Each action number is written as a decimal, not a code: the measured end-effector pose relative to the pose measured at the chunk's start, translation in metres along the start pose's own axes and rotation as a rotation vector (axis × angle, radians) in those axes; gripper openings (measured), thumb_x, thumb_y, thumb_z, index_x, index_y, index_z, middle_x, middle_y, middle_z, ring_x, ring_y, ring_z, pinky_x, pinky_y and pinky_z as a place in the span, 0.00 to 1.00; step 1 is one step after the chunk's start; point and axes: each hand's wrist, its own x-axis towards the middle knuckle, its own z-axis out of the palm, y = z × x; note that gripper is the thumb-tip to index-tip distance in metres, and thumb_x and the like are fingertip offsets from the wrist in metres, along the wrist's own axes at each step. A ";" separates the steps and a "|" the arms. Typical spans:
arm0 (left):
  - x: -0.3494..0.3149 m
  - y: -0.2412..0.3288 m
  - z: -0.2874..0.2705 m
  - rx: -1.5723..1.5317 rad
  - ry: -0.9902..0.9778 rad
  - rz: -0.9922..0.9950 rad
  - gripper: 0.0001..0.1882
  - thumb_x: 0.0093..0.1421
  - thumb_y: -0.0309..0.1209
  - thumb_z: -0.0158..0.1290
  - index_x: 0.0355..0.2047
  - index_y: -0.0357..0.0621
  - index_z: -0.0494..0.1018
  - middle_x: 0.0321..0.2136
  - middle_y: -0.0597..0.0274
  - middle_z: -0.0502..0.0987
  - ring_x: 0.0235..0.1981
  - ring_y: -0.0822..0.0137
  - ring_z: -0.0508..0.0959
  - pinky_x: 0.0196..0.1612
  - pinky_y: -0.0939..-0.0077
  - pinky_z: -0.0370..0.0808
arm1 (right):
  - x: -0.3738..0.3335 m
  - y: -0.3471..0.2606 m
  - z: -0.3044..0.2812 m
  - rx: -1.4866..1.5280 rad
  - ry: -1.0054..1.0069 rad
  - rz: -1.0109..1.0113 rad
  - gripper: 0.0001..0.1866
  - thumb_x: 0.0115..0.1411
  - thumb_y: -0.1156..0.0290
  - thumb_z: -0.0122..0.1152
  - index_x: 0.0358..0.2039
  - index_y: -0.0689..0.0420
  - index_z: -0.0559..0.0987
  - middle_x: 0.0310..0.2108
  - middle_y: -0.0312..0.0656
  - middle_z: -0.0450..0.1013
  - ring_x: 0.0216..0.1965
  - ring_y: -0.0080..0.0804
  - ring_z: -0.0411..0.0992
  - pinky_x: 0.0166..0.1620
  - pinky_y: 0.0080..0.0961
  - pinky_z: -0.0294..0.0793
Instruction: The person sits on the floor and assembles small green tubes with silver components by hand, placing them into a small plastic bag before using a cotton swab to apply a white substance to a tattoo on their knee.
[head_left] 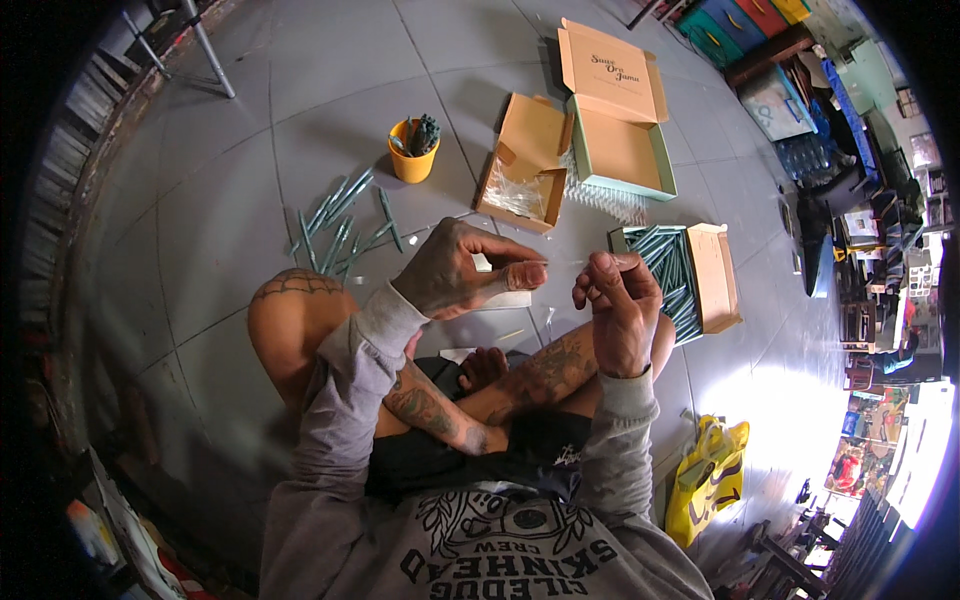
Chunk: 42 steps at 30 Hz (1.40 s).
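My left hand (pixel 472 272) is raised in front of my crossed legs, thumb and fingers pinched together. Facing it, a short gap away, my right hand (pixel 620 305) has its fingers curled in and its thumb pressed against them. What either hand holds, if anything, is too small or too clear to make out. Below my left hand, partly hidden by it, lies a white piece (pixel 516 299). Close to my right hand stands an open box (pixel 716 275) filled with dark green pen-like sticks (pixel 664 268). More green sticks (pixel 338 215) lie loose on the floor beyond my left knee.
A yellow cup (pixel 413 165) holding dark pieces stands ahead. Right of it, a small cardboard box (pixel 530 135) contains clear plastic bits. Behind are an open mint-edged box (pixel 625 150) and clear plastic pieces (pixel 605 200). A yellow bag (pixel 708 480) sits at my right.
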 end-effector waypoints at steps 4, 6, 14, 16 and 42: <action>-0.002 0.000 -0.003 -0.286 -0.017 -0.102 0.30 0.61 0.57 0.57 0.46 0.41 0.82 0.35 0.55 0.85 0.40 0.67 0.81 0.48 0.66 0.74 | -0.004 -0.003 0.008 0.079 0.032 0.029 0.09 0.63 0.71 0.66 0.31 0.61 0.76 0.25 0.40 0.74 0.26 0.27 0.72 0.29 0.24 0.71; 0.000 0.007 -0.001 -0.191 -0.024 -0.038 0.31 0.62 0.57 0.56 0.45 0.40 0.82 0.35 0.55 0.85 0.42 0.67 0.81 0.50 0.68 0.75 | -0.006 -0.003 0.009 0.100 0.036 0.033 0.09 0.64 0.71 0.66 0.32 0.61 0.76 0.25 0.40 0.74 0.26 0.28 0.72 0.29 0.24 0.71; 0.002 0.002 0.010 -0.278 0.116 0.071 0.25 0.65 0.47 0.58 0.47 0.34 0.79 0.38 0.52 0.84 0.39 0.69 0.82 0.46 0.77 0.78 | -0.015 0.006 0.014 -0.140 0.028 -0.236 0.07 0.59 0.76 0.69 0.35 0.63 0.79 0.28 0.45 0.78 0.27 0.33 0.76 0.31 0.26 0.76; 0.000 0.010 0.011 -0.299 0.209 0.038 0.28 0.67 0.51 0.53 0.51 0.35 0.77 0.40 0.54 0.84 0.39 0.70 0.81 0.46 0.77 0.76 | -0.017 0.014 0.013 -0.581 0.103 -0.653 0.08 0.55 0.79 0.71 0.35 0.63 0.80 0.31 0.48 0.79 0.29 0.36 0.79 0.32 0.26 0.78; -0.008 0.023 0.022 0.022 0.159 0.089 0.12 0.59 0.35 0.65 0.35 0.39 0.84 0.29 0.59 0.85 0.32 0.74 0.84 0.39 0.80 0.77 | -0.021 -0.020 0.012 -0.331 -0.183 -0.024 0.08 0.64 0.74 0.63 0.39 0.67 0.78 0.34 0.41 0.77 0.34 0.24 0.75 0.39 0.21 0.74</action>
